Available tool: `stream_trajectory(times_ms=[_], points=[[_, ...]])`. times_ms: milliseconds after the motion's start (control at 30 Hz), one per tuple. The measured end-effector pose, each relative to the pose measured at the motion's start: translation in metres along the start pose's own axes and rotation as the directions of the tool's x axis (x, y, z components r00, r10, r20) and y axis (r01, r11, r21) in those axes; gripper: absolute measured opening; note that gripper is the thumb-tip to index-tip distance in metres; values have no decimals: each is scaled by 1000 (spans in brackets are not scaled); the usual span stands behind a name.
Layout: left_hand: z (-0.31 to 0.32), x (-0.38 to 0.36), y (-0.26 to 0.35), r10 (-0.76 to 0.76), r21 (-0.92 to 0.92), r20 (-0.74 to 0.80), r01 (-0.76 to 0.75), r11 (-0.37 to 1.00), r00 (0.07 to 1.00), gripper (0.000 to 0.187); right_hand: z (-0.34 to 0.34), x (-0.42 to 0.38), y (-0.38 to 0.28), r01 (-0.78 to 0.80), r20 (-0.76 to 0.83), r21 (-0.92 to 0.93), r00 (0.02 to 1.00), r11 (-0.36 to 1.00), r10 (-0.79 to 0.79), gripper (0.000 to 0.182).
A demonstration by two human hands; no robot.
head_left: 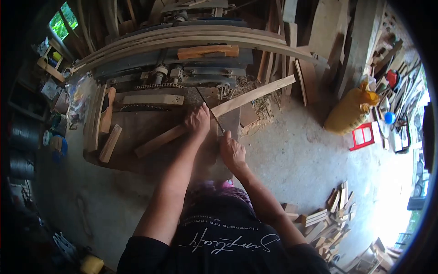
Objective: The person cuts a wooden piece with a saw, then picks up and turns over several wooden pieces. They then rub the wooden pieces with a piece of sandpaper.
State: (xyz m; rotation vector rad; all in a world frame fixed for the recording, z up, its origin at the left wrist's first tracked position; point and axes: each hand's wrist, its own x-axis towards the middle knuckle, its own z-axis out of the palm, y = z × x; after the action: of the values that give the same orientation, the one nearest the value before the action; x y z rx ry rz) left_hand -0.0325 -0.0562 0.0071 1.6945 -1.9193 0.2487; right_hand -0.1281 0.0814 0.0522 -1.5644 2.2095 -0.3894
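Observation:
A long pale wooden bar (255,95) lies slantwise across the front of the workbench (182,157). My left hand (198,119) is closed over the middle of this bar, its knuckles up. Just right of it, my right hand (233,150) grips the near end of a thin, dark, rod-like tool (214,116). The tool crosses over the bar and points away to the upper left, passing close beside my left fingers. Its exact kind is too small to tell. Beyond the bar, a shorter wooden piece (153,99) rests near a chain (157,86).
Long planks (182,34) span the machine at the back, with an orange-brown block (208,51) below them. Wood pieces (110,144) line the bench's left side. A yellow sack (351,109) and a red plastic stool (363,136) stand right; offcuts (326,223) are piled on the floor.

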Motion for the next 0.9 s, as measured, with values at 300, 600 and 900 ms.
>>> stream_trajectory(times_ms=[300, 600, 900], points=[[4, 1, 3, 50, 89, -29, -47, 995, 998, 40, 20, 23, 2, 162, -132, 15, 978, 987, -159, 12], [4, 2, 2, 5, 107, 1, -5, 994, 1000, 42, 11, 16, -2, 175, -97, -45, 979, 984, -179, 8], [14, 1, -1, -12, 103, -13, 13, 995, 1000, 41, 8, 5, -2, 112, -62, 26, 992, 993, -110, 12]])
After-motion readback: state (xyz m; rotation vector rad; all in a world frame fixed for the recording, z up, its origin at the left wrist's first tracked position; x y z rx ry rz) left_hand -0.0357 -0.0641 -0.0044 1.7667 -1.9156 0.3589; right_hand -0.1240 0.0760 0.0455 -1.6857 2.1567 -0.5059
